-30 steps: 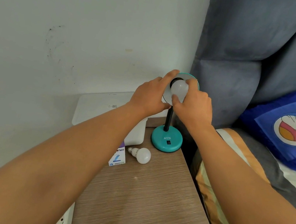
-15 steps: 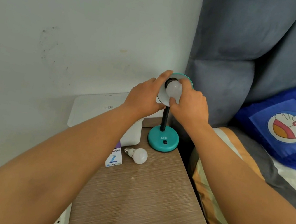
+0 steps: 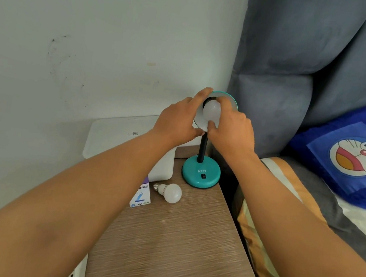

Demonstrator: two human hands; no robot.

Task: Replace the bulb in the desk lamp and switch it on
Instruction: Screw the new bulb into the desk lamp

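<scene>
A teal desk lamp (image 3: 200,174) stands at the back of the wooden bedside table (image 3: 173,251), its round base marked ATN with a black switch (image 3: 204,177). My left hand (image 3: 177,120) grips the rim of the lamp shade (image 3: 230,97). My right hand (image 3: 231,127) has fingers and thumb around a white bulb (image 3: 210,112) seated at the black socket in the shade. A second white bulb (image 3: 170,192) lies on its side on the table, beside a small bulb box (image 3: 141,197).
A white flat device (image 3: 115,137) leans against the wall behind the table. A grey padded headboard (image 3: 305,86) and a bed with a blue cartoon cushion (image 3: 356,156) lie to the right. A white power strip (image 3: 73,276) shows at the table's lower left.
Both hands stay on the shade and bulb. My right fingers have shifted slightly around the bulb, and the view has drifted a little.
</scene>
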